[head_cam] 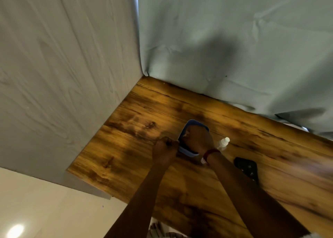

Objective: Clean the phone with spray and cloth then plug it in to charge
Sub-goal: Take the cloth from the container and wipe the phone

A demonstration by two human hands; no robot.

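A phone in a blue case (193, 123) lies tilted on the wooden table (137, 147). My right hand (199, 138) lies over the phone and grips it, hiding most of its face. My left hand (164, 150) is closed, its fingertips pinching the phone's near left edge; anything else it holds is hidden. A small clear spray bottle with a white cap (224, 142) stands just right of my right wrist. A dark flat object (246, 167), perhaps the cloth, lies on the table further right. I see neither a cable nor a charger.
Pale fabric walls (234, 48) close the table's back and left sides, meeting in a corner. The table's left edge drops to a light floor (45, 201). A blurred pale shape (317, 167) sits at the right edge.
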